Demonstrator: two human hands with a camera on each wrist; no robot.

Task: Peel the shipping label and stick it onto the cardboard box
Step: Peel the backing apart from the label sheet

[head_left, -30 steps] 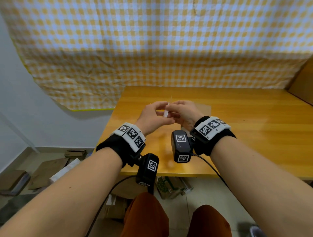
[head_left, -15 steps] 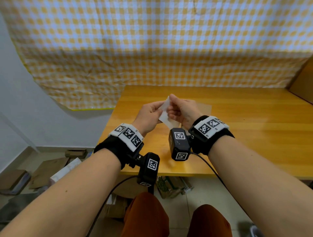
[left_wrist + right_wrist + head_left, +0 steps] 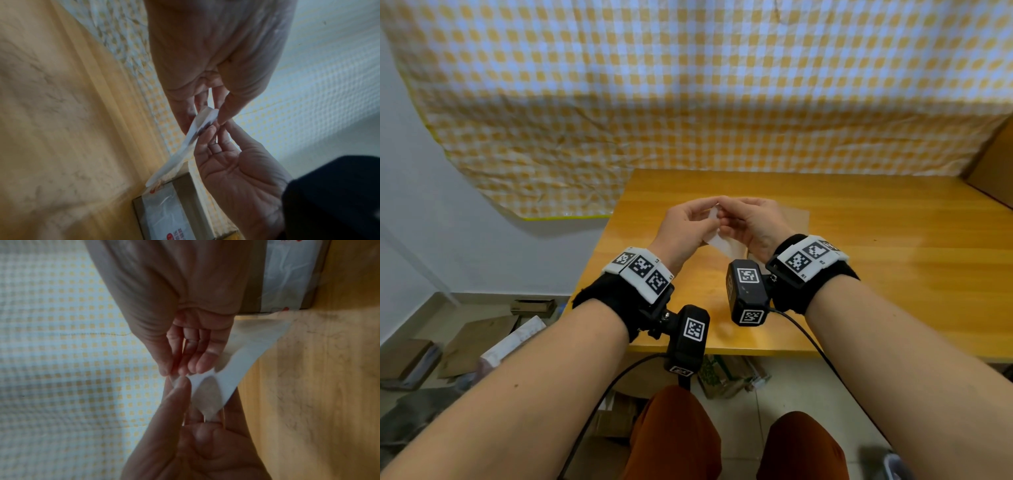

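A: Where's your label right now?

B: The white rectangular paper shipping label [image 3: 719,238] is up in the air between your hands, over the near-middle of the yellow wooden table [image 3: 893,246]. You're pinching its top corner from both sides: left hand [image 3: 683,228] with thumb and forefinger curled onto the corner, right hand [image 3: 751,222] the same, fingertips [image 3: 196,367] almost touching the left ones. The rest of the sheet hangs down free.

A: Peeled yet?

B: Can't tell for sure. The wrist views show the corner looking split into two thin layers, so my read is you've just started separating label from backing. Most of the sheet still looks like one piece.

A: And the box?

B: The flat brown cardboard box [image 3: 185,209] with a clear tape strip and red print lies on the table just below and beyond your hands, not touching the label. Nothing is stuck on yet.

A: So what's left?

B: Nearly all of it: finish the peel, drop the backing, lay the label on the box face, press it down. Watch that the loose end doesn't curl onto itself.
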